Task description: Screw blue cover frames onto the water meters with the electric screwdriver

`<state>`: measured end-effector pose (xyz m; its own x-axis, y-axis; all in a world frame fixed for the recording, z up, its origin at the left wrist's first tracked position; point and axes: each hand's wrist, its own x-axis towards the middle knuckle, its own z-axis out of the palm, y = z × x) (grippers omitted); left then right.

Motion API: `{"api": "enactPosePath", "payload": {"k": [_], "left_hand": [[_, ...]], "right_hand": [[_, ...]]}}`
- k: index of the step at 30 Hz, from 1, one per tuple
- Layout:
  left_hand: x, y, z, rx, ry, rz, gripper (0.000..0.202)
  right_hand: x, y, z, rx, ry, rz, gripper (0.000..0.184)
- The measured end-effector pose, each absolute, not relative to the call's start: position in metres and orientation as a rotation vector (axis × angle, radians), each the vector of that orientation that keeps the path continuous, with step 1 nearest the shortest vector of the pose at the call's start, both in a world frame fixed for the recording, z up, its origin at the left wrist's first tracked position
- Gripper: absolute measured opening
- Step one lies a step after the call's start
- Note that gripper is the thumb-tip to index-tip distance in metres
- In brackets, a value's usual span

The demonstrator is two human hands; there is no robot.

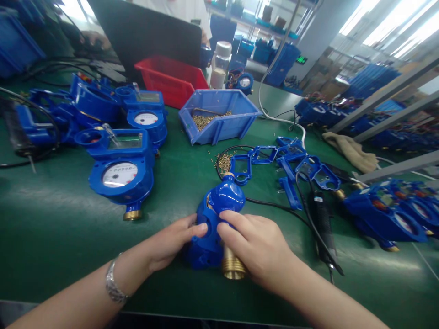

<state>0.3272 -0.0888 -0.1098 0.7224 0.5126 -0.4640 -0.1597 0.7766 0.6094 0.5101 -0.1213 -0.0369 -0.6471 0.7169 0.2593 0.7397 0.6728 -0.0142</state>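
A blue water meter body [219, 208] with brass threaded ends lies on the green table [61, 219] right in front of me. My left hand [171, 242] grips its left side, fingers curled onto the housing. My right hand [257, 244] is closed over its right side, just above the brass fitting [233, 267]. A metal watch is on my left wrist. A black electric screwdriver [324, 224] lies on the table to the right of my right hand, with its cable looping behind the meter.
Finished blue meters with dials [120, 176] stand at the left. A blue bin of brass screws [219, 114] and a red bin [171, 80] sit behind. Loose screws [223, 161] and blue covers [291, 160] lie mid-table. More meters [391, 210] are at right. A person stands at the back.
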Motion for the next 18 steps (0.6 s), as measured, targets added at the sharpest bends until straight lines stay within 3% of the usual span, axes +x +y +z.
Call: {"api": "enactPosePath", "payload": {"k": [6,10,12,14,18], "left_hand": [[0.329,-0.08,-0.111,0.56,0.784,0.377,0.031],[0.318,-0.065,-0.115,0.579,0.815,0.435,0.033],[0.311,-0.058,-0.115,0.556,0.82,0.451,0.033],[0.305,-0.053,-0.114,0.536,0.862,0.489,0.029],[0.3,-0.05,-0.11,0.518,0.937,0.534,0.027]], "right_hand": [[0.492,-0.109,-0.034,-1.263,-2.678,0.181,0.017],[0.51,-0.079,-0.027,-1.176,-2.503,0.551,0.049],[0.523,-0.052,-0.034,-1.499,-2.349,0.445,0.047],[0.534,-0.021,-0.049,-1.877,-2.243,0.231,0.034],[0.538,0.029,-0.089,-2.078,-2.36,0.108,0.015]]}}
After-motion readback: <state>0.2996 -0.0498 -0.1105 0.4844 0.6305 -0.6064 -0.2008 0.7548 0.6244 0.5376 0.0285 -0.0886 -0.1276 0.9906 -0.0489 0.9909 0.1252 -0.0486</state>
